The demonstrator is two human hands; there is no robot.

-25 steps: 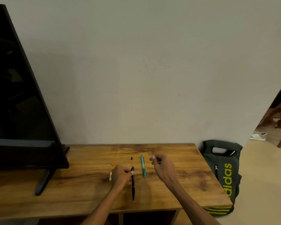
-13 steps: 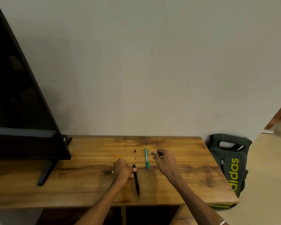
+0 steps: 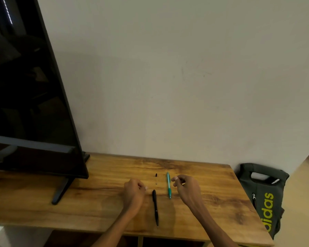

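Off the black pen (image 3: 155, 207) now, my left hand (image 3: 134, 192) sits just left of its upper end, fingers curled; I cannot tell if they hold anything. That pen lies toward the tabletop's (image 3: 100, 207) front edge, tip pointing at it. My right hand (image 3: 186, 188) hovers beside the teal pen (image 3: 169, 186), thumb and forefinger nearly pinched, contents unclear.
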